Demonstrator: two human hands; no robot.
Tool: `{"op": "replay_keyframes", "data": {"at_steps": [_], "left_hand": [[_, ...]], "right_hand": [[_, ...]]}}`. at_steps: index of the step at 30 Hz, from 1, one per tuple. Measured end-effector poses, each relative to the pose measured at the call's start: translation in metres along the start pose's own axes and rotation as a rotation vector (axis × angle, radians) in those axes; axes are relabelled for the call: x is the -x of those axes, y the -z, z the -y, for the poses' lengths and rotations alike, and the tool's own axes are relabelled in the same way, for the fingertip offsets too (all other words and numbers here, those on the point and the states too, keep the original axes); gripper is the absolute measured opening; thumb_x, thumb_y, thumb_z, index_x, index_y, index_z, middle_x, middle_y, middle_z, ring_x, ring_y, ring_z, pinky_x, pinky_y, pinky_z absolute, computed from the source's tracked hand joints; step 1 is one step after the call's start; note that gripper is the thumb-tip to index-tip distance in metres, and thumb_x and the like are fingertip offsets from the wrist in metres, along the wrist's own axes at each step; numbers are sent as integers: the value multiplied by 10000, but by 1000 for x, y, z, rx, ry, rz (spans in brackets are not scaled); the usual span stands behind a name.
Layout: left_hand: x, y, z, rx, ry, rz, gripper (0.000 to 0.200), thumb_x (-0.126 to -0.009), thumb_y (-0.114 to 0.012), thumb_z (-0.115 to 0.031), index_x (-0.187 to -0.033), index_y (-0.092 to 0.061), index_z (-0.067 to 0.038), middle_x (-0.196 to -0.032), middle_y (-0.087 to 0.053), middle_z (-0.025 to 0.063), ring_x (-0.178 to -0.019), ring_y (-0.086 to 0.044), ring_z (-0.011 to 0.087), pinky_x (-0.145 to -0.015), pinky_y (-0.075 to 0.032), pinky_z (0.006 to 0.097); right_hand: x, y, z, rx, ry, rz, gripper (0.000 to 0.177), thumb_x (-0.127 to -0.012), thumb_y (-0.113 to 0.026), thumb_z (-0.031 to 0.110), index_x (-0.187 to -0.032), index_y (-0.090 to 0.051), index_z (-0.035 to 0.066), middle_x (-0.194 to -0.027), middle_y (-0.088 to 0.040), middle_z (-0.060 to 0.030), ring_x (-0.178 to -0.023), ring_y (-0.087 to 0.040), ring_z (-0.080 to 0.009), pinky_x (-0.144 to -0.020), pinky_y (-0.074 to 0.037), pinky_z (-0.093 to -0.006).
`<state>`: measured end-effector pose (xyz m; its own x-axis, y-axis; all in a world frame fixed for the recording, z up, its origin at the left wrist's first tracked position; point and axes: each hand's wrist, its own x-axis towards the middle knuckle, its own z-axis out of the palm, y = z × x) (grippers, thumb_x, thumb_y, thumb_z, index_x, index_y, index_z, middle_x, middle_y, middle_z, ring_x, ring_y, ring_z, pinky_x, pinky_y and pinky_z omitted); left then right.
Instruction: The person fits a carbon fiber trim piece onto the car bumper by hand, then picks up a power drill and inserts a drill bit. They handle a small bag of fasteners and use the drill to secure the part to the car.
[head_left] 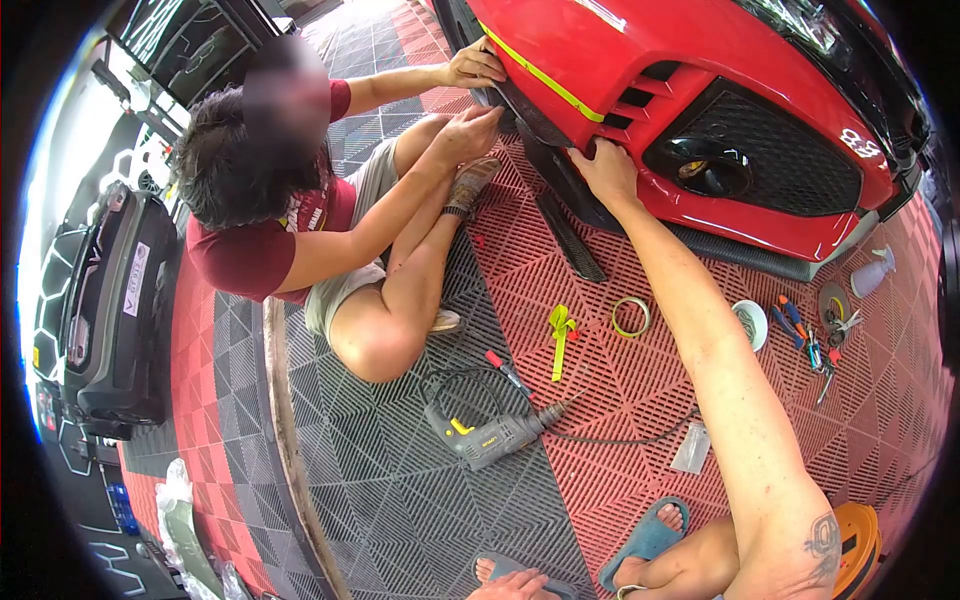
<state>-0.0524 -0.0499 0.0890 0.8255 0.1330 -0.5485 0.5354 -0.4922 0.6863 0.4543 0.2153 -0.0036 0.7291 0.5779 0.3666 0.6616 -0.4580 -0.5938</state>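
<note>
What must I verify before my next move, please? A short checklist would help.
1. Right hand at the red bumper: ok.
2. Right hand's grip secure: cannot tell, contact is partly hidden.
3. Left hand free of visible tools: ok.
4. Co-worker's hands apart from the right hand: ok.
5. Drill off the floor: not ok, it lies there.
6. Drill unplugged: cannot tell.

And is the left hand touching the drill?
Apart. The head view shows it plainly: bare dark floor tiles lie between the left hand, at the bottom edge, and the drill lying further up.
</note>
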Motion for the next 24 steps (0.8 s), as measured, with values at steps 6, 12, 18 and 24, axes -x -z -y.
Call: {"op": "replay_keyframes", "data": {"at_steps": [6, 12, 18, 24], "left_hand": [[-1, 1, 0, 0, 7, 7, 370, -859, -555, -188, -1169, -527, 13, -1198, -558, 186, -1134, -518, 318, -888, -443, 376], [0, 3, 0, -57, -11, -8, 421, -850, -568, -197, -1194, -502, 37, -1178, -563, 206, -1076, -554, 316, -810, -479, 367], [0, 1, 1, -75, -4, 9, 446, -856, -560, -203, -1217, -488, 49, -1180, -565, 217, -1035, -580, 327, -798, -485, 370], [-1, -3, 5, -84, -56, -34, 446, -852, -550, -195, -1219, -489, 51, -1174, -560, 236, -1057, -566, 339, -834, -470, 380]], "right_hand": [[0, 0, 1, 3, 3, -3, 468, -812, -635, 437, -1014, -632, 14, -956, -656, -240, -924, -631, -390, -817, -490, -484], [-1, -1, 0, 16, -5, 14, 478, -815, -632, 443, -1023, -633, 12, -956, -657, -241, -925, -633, -390, -817, -491, -486], [-1, -3, -2, 5, -2, 1, 485, -814, -630, 454, -1007, -634, 9, -950, -656, -246, -925, -633, -395, -819, -488, -491], [0, -1, 0, -9, -10, 8, 472, -812, -634, 448, -996, -632, 13, -936, -659, -243, -921, -633, -396, -817, -488, -489]]}}
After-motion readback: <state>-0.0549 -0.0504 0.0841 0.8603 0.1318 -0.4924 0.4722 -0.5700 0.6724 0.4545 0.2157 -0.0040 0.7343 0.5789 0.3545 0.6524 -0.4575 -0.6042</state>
